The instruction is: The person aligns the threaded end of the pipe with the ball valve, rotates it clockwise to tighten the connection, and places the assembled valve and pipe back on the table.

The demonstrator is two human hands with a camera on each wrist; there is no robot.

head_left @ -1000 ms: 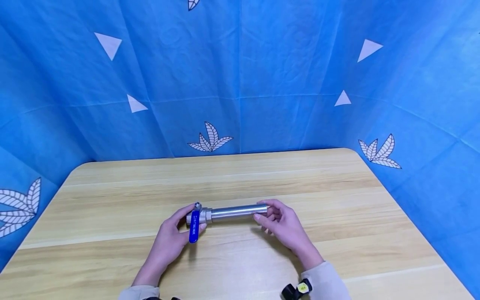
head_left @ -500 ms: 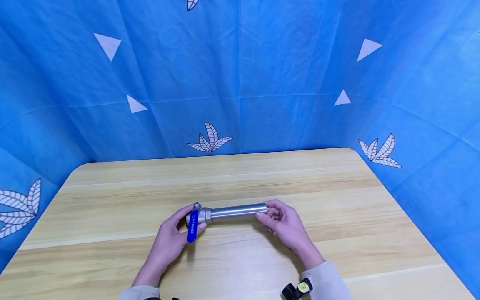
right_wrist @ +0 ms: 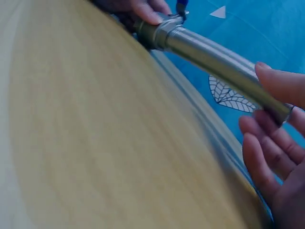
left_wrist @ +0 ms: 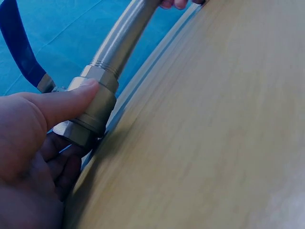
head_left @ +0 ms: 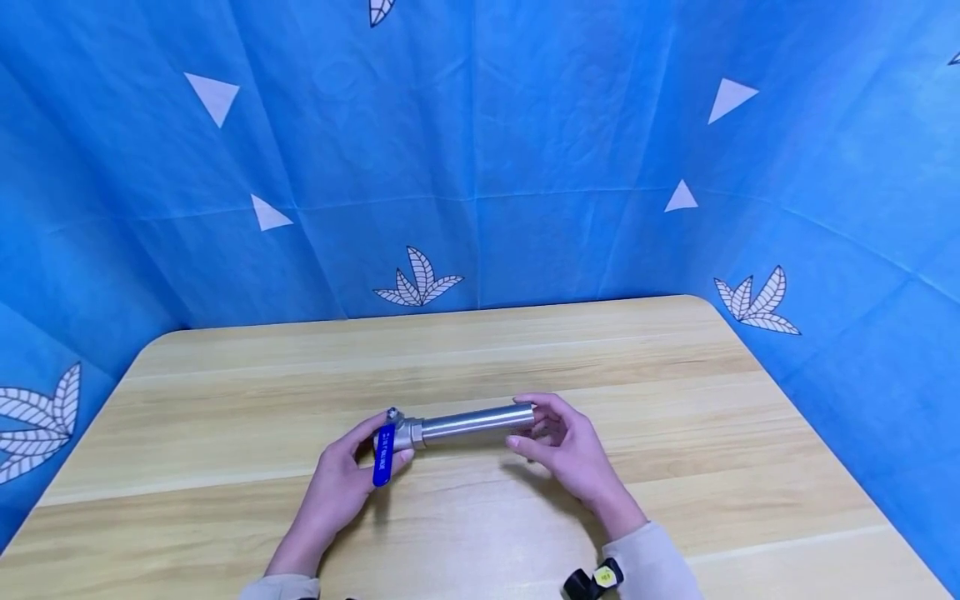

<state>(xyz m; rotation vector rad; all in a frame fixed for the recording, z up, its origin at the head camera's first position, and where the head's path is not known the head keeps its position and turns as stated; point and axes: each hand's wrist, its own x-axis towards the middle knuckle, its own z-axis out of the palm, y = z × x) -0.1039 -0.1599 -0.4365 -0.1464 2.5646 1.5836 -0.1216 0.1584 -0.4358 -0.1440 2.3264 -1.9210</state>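
In the head view my left hand grips the steel body of a ball valve, with the thumb across its near side. Its blue lever handle points toward me. A shiny metal pipe extends right from the valve, raised slightly at its far end. My right hand is loosely around that end, thumb apart from the pipe in the head view. In the right wrist view the fingers lie bent below the pipe tip. The left wrist view has the thumb on the valve near the threaded joint.
A light wooden table lies under both hands, and shadows fall on it below them. Behind and at the sides hangs a blue curtain with white triangles and leaf prints. A small black wrist camera sits at the right sleeve.
My right thumb has moved off the pipe, and the right fingers have spread a little. The pipe's right end has risen slightly. The left hand keeps its grip on the valve.
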